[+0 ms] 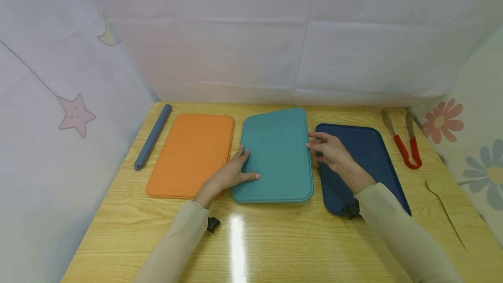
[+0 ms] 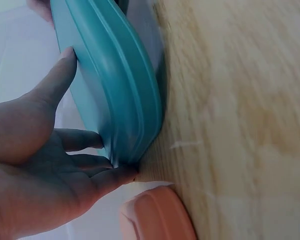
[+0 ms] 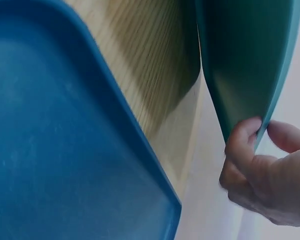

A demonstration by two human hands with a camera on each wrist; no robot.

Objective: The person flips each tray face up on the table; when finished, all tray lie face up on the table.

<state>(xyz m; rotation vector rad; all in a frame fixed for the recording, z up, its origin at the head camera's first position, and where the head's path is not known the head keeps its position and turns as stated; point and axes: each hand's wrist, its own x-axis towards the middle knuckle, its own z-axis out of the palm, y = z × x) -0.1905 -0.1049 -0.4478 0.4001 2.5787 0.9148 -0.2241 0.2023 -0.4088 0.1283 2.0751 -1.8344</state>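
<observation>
A teal tray (image 1: pixel 277 160) lies bottom-up in the middle of the head view, its right side raised off the table. At that raised rim, my right hand (image 1: pixel 330 151) pinches the edge between thumb and fingers; the right wrist view shows the tray's hollow inner side (image 3: pixel 240 65). My left hand (image 1: pixel 229 173) holds the left edge, thumb (image 2: pixel 65 70) on the flat bottom and fingers against the side rim. To the left is an orange tray (image 1: pixel 192 152), also bottom-up. A navy tray (image 1: pixel 357 152) lies face up under my right forearm.
On the wooden table (image 1: pixel 275 248), a blue-grey rolled cylinder (image 1: pixel 154 136) lies at the far left. Red-handled tongs (image 1: pixel 406 147) and a yellow-green long-handled spoon (image 1: pixel 442 202) are at the right. A pale fabric backdrop (image 1: pixel 243 47) borders the back and sides.
</observation>
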